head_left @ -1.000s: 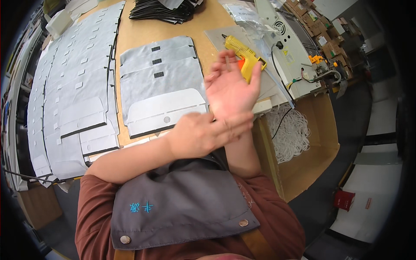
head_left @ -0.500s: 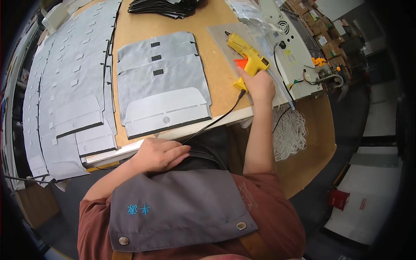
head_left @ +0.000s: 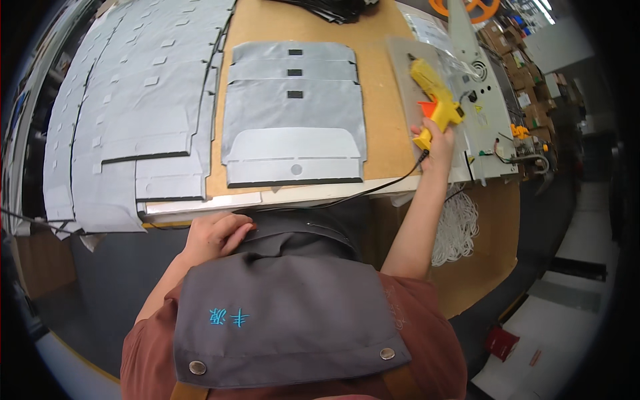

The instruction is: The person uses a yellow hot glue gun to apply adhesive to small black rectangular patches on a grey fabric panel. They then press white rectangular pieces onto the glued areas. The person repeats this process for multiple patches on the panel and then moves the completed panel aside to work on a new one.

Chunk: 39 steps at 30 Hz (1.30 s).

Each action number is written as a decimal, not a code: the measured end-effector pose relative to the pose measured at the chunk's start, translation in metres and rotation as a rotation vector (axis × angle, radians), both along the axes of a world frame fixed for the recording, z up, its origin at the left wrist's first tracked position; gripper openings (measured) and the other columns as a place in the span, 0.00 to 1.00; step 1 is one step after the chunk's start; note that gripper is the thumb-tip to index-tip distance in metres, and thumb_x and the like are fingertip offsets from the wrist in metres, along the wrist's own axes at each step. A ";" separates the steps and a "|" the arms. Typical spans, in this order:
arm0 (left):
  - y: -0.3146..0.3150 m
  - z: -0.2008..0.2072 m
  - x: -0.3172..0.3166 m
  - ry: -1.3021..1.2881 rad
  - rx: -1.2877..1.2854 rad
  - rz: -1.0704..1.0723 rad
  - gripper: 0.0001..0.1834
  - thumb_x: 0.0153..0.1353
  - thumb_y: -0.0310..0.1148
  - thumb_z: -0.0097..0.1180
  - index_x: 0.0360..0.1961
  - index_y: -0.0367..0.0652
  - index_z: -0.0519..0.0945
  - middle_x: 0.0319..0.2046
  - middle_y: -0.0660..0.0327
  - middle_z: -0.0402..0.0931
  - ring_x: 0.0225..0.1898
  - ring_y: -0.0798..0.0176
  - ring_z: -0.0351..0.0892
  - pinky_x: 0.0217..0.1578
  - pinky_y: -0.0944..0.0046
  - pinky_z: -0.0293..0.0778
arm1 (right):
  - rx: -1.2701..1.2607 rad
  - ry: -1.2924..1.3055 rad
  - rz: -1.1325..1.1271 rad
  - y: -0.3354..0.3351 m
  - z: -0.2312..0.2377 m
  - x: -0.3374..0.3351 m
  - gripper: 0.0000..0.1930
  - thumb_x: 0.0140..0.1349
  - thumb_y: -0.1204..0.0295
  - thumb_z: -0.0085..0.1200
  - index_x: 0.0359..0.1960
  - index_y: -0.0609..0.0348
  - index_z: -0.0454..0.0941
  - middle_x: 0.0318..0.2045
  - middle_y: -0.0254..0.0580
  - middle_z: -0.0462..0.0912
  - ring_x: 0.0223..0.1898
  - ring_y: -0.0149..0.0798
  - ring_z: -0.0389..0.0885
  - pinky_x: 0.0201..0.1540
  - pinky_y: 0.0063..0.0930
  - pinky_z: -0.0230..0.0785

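Note:
My right hand (head_left: 437, 141) is closed around the handle of a yellow hot glue gun (head_left: 433, 87) with an orange trigger. The gun points away from me, over a clear plastic sheet (head_left: 399, 63) at the right of the table. A black cord (head_left: 373, 191) runs from its handle along the table's near edge. My left hand (head_left: 215, 235) is by my lap, below that edge, its fingers curled in; whatever they hold, if anything, is hidden. Between my hands, overlapping grey fabric panels (head_left: 293, 113) lie flat, with black patches and a pale, dark-edged flap in front.
More grey panels (head_left: 160, 113) with pale tabs cover the table's left side. Black folded pieces (head_left: 333, 8) lie at the far edge. At right stands a pale machine (head_left: 490, 127); below it, a cardboard box (head_left: 497, 233) holds white looped cord (head_left: 457, 230).
The view has shifted, so the table appears further right. My right hand has moved lower on the glue gun's handle. The left hand's fingers, stretched across my lap before, are now curled in.

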<state>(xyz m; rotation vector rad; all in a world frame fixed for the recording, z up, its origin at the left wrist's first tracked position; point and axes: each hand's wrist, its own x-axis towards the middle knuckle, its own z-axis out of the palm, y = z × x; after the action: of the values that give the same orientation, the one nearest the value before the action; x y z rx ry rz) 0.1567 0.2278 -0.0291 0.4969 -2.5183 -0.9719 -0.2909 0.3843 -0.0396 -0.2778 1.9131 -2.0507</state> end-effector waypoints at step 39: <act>-0.099 0.128 0.051 -0.231 0.518 -0.345 0.08 0.58 0.32 0.67 0.38 0.42 0.87 0.31 0.60 0.86 0.31 0.59 0.86 0.31 0.66 0.79 | -0.632 0.196 0.809 0.023 0.224 -0.003 0.36 0.65 0.65 0.55 0.69 0.65 0.53 0.67 0.49 0.61 0.35 0.31 0.69 0.42 0.24 0.64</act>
<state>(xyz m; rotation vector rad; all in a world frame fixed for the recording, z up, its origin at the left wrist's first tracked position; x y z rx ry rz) 0.2078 0.1288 0.0988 0.3337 -2.5915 -1.8141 -0.2935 0.4070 0.1843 -1.2035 0.8951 -1.9745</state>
